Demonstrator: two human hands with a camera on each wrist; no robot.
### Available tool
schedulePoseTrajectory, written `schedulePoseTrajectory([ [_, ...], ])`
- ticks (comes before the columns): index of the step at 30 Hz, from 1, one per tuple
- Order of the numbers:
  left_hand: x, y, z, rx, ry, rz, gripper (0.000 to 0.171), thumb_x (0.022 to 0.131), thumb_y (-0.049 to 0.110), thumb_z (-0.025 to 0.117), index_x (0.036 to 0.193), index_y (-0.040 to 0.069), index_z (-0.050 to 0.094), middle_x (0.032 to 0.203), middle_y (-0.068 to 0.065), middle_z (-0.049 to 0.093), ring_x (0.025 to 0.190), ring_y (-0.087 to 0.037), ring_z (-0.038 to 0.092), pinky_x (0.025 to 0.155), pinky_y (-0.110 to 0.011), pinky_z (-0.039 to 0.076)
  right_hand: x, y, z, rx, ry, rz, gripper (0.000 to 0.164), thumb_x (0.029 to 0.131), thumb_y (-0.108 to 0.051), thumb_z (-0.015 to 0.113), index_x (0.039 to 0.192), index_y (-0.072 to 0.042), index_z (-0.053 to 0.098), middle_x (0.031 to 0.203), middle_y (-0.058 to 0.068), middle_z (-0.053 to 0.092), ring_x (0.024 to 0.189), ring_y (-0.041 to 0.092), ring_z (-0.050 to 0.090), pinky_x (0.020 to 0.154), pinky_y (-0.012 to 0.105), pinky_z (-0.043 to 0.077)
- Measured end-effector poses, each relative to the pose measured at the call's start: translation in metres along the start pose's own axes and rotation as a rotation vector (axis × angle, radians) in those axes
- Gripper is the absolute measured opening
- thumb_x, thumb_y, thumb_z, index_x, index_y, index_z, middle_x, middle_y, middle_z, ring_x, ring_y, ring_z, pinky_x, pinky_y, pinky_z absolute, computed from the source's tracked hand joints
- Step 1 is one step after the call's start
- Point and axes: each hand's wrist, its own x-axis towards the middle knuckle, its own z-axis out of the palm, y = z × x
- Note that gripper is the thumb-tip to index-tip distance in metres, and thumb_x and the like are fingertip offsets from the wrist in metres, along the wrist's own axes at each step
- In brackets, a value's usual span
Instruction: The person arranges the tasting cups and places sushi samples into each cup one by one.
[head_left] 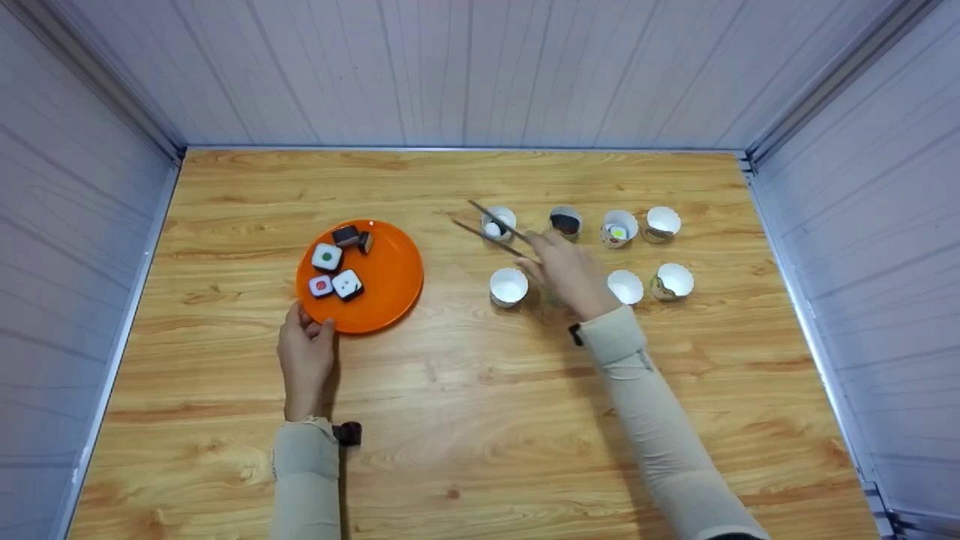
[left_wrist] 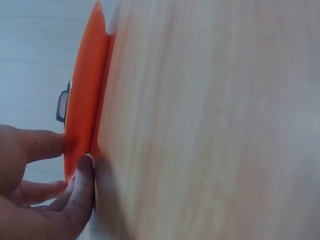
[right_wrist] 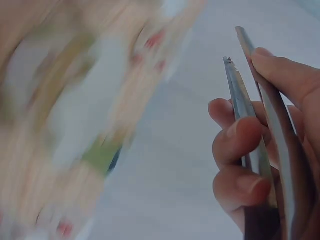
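Note:
My left hand (head_left: 306,356) pinches the near-left rim of an orange plate (head_left: 394,277) on the table. Toy sushi pieces (head_left: 347,285) sit on the plate's left half, some white-topped, others dark. In the left wrist view, the thumb and fingers (left_wrist: 84,185) close on the plate's edge. My right hand (head_left: 566,274) holds metal tweezers (right_wrist: 275,115), their two arms spread and nothing between the tips. The tweezers point left across a paper cup (head_left: 510,216) with a white and dark piece inside. Beneath the right hand, part of the cup group is hidden.
Other paper cups stand in two rows at the right, including a front-left cup (head_left: 509,286). One back cup (head_left: 565,213) holds a dark piece, another (head_left: 628,219) a piece with a yellow-green centre. A pale panel wall (head_left: 450,75) borders the table's back.

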Motion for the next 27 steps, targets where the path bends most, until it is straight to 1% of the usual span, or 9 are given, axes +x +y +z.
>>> schedulePoseTrajectory([
  [3, 0.0, -0.001, 0.0, -0.003, 0.0, 0.005, 0.064, 0.101, 0.008, 0.056, 0.156, -0.002, 0.026, 0.132, -0.021, 0.052, 0.105, -0.026, 0.055, 0.09, -0.036, 0.047, 0.017, -0.023, 0.005, 0.008, -0.054, -0.045, 0.045, 0.103, -0.038, 0.057, 0.132, -0.004, 0.06, 0.113, 0.016, 0.065, 0.084, 0.031, 0.065, 0.068, 0.045, 0.055],
  [6, 0.0, -0.001, 0.0, -0.002, -0.002, -0.004, 0.063, 0.101, 0.009, 0.056, 0.156, -0.002, 0.026, 0.133, -0.021, 0.052, 0.106, -0.026, 0.055, 0.091, -0.037, 0.047, 0.032, -0.042, 0.011, 0.005, -0.12, -0.07, 0.048, 0.103, -0.042, 0.053, 0.135, -0.006, 0.058, 0.115, 0.013, 0.065, 0.082, 0.027, 0.065, 0.066, 0.041, 0.054],
  [11, 0.0, 0.001, -0.001, -0.006, -0.012, -0.023, 0.064, 0.102, 0.011, 0.055, 0.157, 0.0, 0.024, 0.136, -0.02, 0.05, 0.108, -0.025, 0.055, 0.093, -0.036, 0.048, 0.052, -0.065, 0.025, -0.037, -0.194, -0.1, 0.05, 0.102, -0.043, 0.054, 0.137, -0.007, 0.058, 0.118, 0.011, 0.063, 0.085, 0.025, 0.064, 0.066, 0.04, 0.055],
  [16, -0.001, 0.0, -0.003, 0.004, -0.009, -0.026, 0.065, 0.102, 0.01, 0.055, 0.157, -0.002, 0.023, 0.137, -0.021, 0.048, 0.109, -0.027, 0.055, 0.095, -0.037, 0.047, 0.069, -0.081, 0.04, -0.079, -0.232, -0.107, 0.046, 0.1, -0.043, 0.06, 0.132, -0.01, 0.063, 0.113, 0.008, 0.065, 0.084, 0.026, 0.065, 0.062, 0.04, 0.055],
  [20, -0.001, -0.001, -0.005, 0.014, -0.004, -0.036, 0.065, 0.102, 0.01, 0.055, 0.157, -0.001, 0.022, 0.139, -0.022, 0.047, 0.111, -0.027, 0.054, 0.096, -0.038, 0.047, 0.079, -0.092, 0.048, -0.083, -0.253, -0.121, 0.043, 0.099, -0.042, 0.061, 0.127, -0.009, 0.065, 0.106, 0.008, 0.065, 0.08, 0.027, 0.065, 0.06, 0.04, 0.054],
  [24, 0.0, -0.002, -0.003, 0.004, -0.003, -0.011, 0.065, 0.101, 0.01, 0.055, 0.157, -0.002, 0.023, 0.138, -0.022, 0.048, 0.109, -0.028, 0.056, 0.095, -0.038, 0.048, 0.085, -0.098, 0.056, -0.116, -0.268, -0.106, 0.04, 0.1, -0.043, 0.06, 0.123, -0.01, 0.066, 0.104, 0.005, 0.065, 0.082, 0.026, 0.067, 0.061, 0.04, 0.055],
  [27, 0.001, -0.002, 0.0, 0.003, -0.001, 0.006, 0.064, 0.101, 0.009, 0.055, 0.156, -0.002, 0.025, 0.135, -0.021, 0.05, 0.106, -0.027, 0.058, 0.092, -0.037, 0.049, 0.087, -0.099, 0.062, -0.123, -0.275, -0.085, 0.038, 0.1, -0.042, 0.06, 0.121, -0.011, 0.066, 0.105, 0.004, 0.065, 0.086, 0.026, 0.068, 0.063, 0.041, 0.056],
])
